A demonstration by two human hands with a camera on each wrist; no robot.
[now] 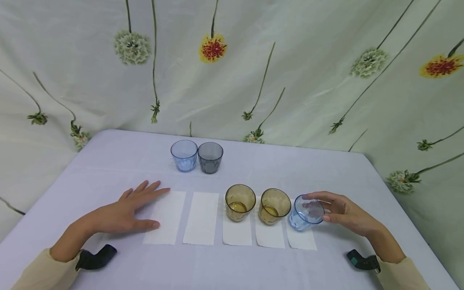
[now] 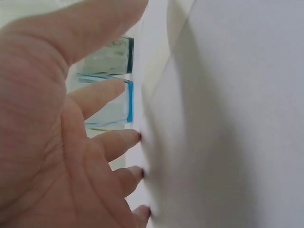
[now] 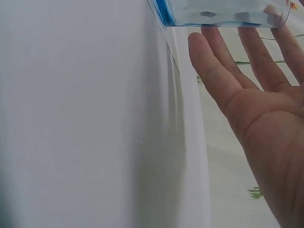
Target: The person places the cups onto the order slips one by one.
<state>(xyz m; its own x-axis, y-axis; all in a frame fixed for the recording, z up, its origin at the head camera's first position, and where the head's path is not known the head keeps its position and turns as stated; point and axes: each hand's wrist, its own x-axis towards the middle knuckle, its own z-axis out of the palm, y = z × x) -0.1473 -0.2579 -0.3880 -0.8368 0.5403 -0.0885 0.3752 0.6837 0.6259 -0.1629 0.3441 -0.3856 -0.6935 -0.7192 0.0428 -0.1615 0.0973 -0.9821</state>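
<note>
The right hand's (image 1: 344, 211) grip curves loosely around a see-through blue glass cup (image 1: 300, 222), over the right-most white paper strip (image 1: 303, 242); I can't tell if it pinches. The left hand (image 1: 121, 213) spreads its fingers over the white counter (image 1: 253, 268). If a finger bumps the rim, the cup might tip into its amber glass neighbour (image 1: 272, 215). I count two amber cups, two blue cups, one smoky grey glass cup (image 1: 210, 163) and five strips.

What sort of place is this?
Likely a makeshift recording or demo station rather than a working kitchen: a white-covered table, a flower-printed fabric backdrop behind it, and coloured tumblers beside neatly aligned paper strips.
</note>
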